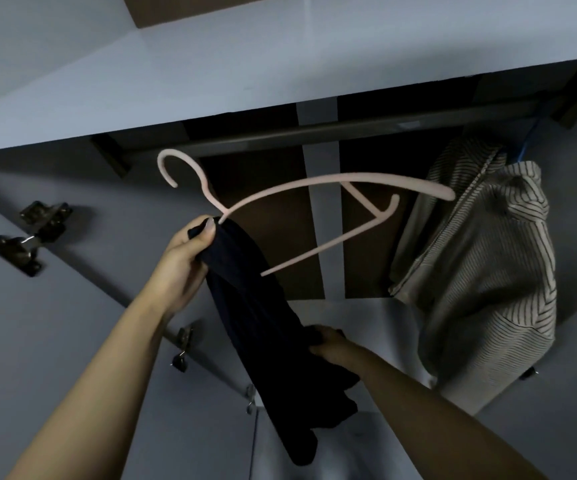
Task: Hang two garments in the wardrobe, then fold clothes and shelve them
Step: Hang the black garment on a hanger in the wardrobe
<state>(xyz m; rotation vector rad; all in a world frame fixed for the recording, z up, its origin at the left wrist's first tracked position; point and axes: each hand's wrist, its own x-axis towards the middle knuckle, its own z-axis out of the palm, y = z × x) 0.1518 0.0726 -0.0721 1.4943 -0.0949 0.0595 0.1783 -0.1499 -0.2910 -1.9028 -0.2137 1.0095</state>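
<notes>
Both hands (185, 258) (328, 344) grip dark garment (263, 323); no writing readable.

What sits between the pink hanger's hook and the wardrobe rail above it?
Nothing: in the head view the pink hanger has its hook just below the dark rail, unhooked, with only a bare gap between them.

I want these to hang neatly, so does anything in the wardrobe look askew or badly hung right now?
Yes. The striped garment at the right end of the rail hangs bunched and lopsided. The pink hanger in the left hand is tilted off the rail, with the dark garment dangling from one end.
</notes>
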